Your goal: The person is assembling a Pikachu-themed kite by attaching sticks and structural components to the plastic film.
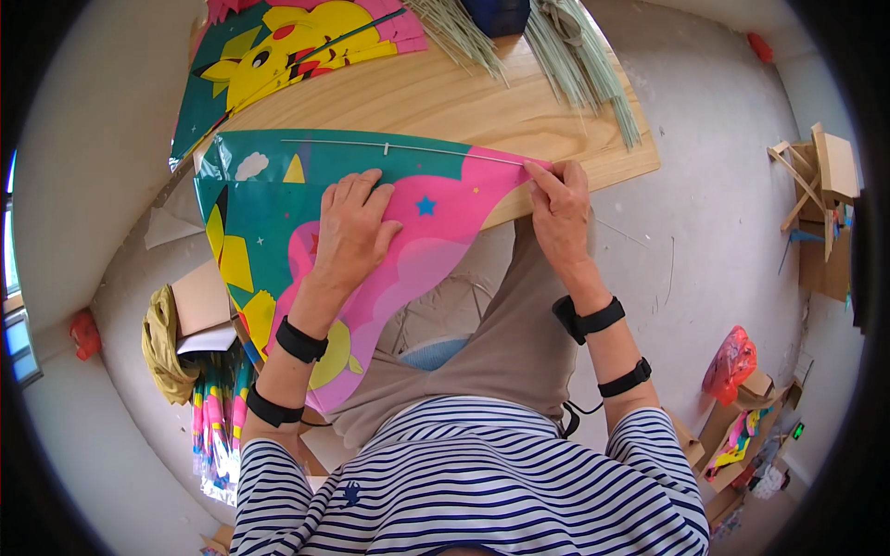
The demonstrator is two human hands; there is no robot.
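Note:
A printed kite sail [371,218] in teal, pink and yellow lies partly on the wooden table and hangs over its near edge toward my lap. Along its far side runs a thin white rod [426,148], with a small pale piece [386,148] standing across it near the middle. My left hand [352,218] rests on the sail with palm down and fingers stretched. At the sail's right corner my right hand [561,199] pinches the pink tip between thumb and forefinger, right at the rod's end. Those fingers partly cover the corner.
More printed kite sails [306,56] are stacked at the table's far left. Bundles of thin pale sticks [579,65] lie at the far right of the wooden table [519,107]. Left of my legs are a cardboard box [201,296] and rolled, wrapped kites [218,408]. A red bag [731,361] sits right.

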